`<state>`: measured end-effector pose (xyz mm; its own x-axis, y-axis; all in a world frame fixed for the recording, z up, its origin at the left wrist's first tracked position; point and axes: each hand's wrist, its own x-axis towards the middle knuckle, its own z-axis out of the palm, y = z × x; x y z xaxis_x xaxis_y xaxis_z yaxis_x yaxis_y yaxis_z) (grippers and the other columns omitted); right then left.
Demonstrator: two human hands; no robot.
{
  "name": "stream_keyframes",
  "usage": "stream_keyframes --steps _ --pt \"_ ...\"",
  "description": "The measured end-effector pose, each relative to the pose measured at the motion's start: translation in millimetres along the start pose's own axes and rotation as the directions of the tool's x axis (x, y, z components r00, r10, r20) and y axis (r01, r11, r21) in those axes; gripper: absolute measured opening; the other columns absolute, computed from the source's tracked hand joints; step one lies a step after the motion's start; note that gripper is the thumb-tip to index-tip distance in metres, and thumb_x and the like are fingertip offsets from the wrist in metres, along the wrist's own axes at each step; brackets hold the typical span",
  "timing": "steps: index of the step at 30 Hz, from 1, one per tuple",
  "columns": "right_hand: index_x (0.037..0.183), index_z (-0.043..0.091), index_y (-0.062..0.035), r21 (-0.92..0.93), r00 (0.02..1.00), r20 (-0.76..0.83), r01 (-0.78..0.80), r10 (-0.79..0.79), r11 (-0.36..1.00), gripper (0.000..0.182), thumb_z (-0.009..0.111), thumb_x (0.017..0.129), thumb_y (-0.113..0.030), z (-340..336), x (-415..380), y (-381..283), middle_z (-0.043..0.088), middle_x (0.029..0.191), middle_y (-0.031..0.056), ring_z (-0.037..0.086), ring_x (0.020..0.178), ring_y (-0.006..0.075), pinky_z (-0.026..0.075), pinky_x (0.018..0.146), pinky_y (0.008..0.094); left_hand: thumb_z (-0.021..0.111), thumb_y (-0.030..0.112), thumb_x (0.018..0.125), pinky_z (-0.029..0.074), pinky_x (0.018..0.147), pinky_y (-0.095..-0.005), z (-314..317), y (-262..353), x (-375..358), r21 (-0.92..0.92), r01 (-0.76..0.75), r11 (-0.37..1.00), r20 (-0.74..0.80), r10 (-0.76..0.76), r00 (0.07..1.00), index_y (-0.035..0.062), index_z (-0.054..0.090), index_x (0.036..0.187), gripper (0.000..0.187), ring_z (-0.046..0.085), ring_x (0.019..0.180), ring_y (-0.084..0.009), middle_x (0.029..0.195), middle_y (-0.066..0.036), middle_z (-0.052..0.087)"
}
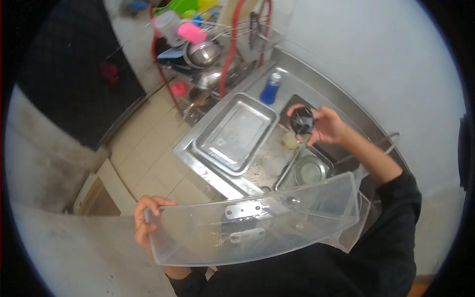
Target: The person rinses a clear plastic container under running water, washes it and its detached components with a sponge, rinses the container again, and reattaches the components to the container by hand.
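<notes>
My left hand point(147, 220) grips the left end of a long clear plastic container point(198, 232), which is tilted in front of my body. Two metal plates with holes point(243, 210) show on the container. Over the sink area, my right hand point(321, 126) holds a round black object point(302, 121) with its fingers curled around it. Just below that hand lies a yellowish item point(290, 140). A metal tray with a round clear dish point(310, 171) in it is partly hidden behind the container's upper edge.
A large empty metal tray point(236, 133) lies on the steel counter point(198, 166). Behind it stands a blue bottle point(270, 89). At the upper left, a red-framed rack point(230, 49) holds metal bowls point(202, 53) and a pink cup point(192, 33). A wall rises at the right.
</notes>
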<state>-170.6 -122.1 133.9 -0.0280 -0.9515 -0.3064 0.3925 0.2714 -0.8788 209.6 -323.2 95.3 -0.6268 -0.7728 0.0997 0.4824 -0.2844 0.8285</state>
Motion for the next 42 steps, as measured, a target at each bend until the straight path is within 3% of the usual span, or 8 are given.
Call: stream_keyframes --steps 3,5,7,14,25,28,33,42 --pt "0.129 0.031 -0.004 0.427 0.963 -0.243 0.216 -0.119 0.878 0.062 0.04 0.072 -0.027 -17 -88 74 0.046 0.12 0.0201 0.058 0.089 0.028 0.053 0.064 0.0349 0.045 0.019 0.055 0.043 0.067 -0.0296 5 -1 -3 0.083 -0.086 0.993 -0.047 0.09 0.995 0.0014 0.04 0.071 0.024 0.051 0.068 -0.0236 0.074 -0.023 0.054" --pt "0.127 0.035 -0.0043 0.353 0.845 -0.482 0.428 -0.23 0.832 0.06 0.041 0.071 -0.027 -29 -128 140 0.044 0.122 0.0211 0.055 0.097 0.0319 0.05 0.071 0.037 0.047 0.019 0.056 0.041 0.071 -0.0302 -2 -6 -2 0.07 -0.121 0.99 -0.034 0.124 0.992 0.0018 0.038 0.073 0.026 0.05 0.075 -0.0238 0.074 -0.02 0.05" --pt "0.127 0.036 -0.0079 0.572 0.774 -0.569 0.614 -0.276 0.544 0.058 0.04 0.073 -0.028 -38 -154 203 0.043 0.123 0.0206 0.048 0.107 0.0358 0.046 0.081 0.0399 0.048 0.02 0.057 0.04 0.073 -0.0305 -23 -7 2 0.087 -0.097 0.992 0.038 0.094 0.995 0.0018 0.037 0.078 0.03 0.048 0.078 -0.0234 0.079 -0.018 0.047" --pt "0.129 0.038 -0.0191 0.353 0.36 -0.902 0.933 -0.24 0.072 0.048 0.037 0.084 -0.036 -78 -191 278 0.038 0.131 0.0137 0.038 0.119 0.0341 0.045 0.084 0.0424 0.051 0.016 0.061 0.035 0.078 -0.027 -49 5 19 0.121 0.06 0.991 0.329 -0.097 0.939 0.0067 0.04 0.087 0.03 0.046 0.091 -0.0177 0.097 -0.01 0.048" --pt "0.133 0.032 -0.0176 0.488 0.534 -0.665 0.84 -0.522 0.239 0.045 0.033 0.09 -0.029 -73 -200 295 0.046 0.117 0.0113 0.051 0.092 0.025 0.05 0.065 0.0315 0.052 0.014 0.063 0.033 0.084 -0.0288 -38 5 19 0.082 0.054 0.995 0.346 -0.08 0.935 0.0075 0.04 0.091 0.032 0.045 0.094 -0.0184 0.103 -0.011 0.049" --pt "0.124 0.039 -0.0085 0.361 0.447 -0.848 0.881 -0.286 0.306 0.04 0.046 0.088 -0.024 -70 -196 294 0.052 0.109 0.0104 0.053 0.09 0.0221 0.049 0.07 0.0308 0.053 0.013 0.063 0.032 0.085 -0.029 -41 6 17 0.064 0.083 0.995 0.347 -0.1 0.933 0.0075 0.04 0.091 0.031 0.045 0.096 -0.0189 0.103 -0.01 0.049" --pt "0.109 0.044 -0.0069 -0.007 0.107 -0.99 0.586 -0.087 0.81 0.03 0.057 0.084 -0.018 -75 -187 284 0.055 0.102 0.0066 0.055 0.096 0.0205 0.048 0.078 0.0357 0.053 0.013 0.063 0.033 0.086 -0.0293 -47 5 15 0.029 0.092 0.995 0.372 -0.096 0.923 0.0069 0.042 0.093 0.032 0.046 0.096 -0.0194 0.103 -0.011 0.05" --pt "0.109 0.038 0.0029 0.252 0.317 -0.921 0.928 -0.227 0.274 0.031 0.045 0.078 0.001 -63 -197 273 0.051 0.109 0.0201 0.05 0.105 0.0294 0.042 0.091 0.039 0.053 0.012 0.062 0.035 0.08 -0.0301 -41 6 13 0.022 0.071 0.997 0.278 -0.074 0.958 0.0062 0.039 0.089 0.031 0.047 0.087 -0.0191 0.1 -0.011 0.05"
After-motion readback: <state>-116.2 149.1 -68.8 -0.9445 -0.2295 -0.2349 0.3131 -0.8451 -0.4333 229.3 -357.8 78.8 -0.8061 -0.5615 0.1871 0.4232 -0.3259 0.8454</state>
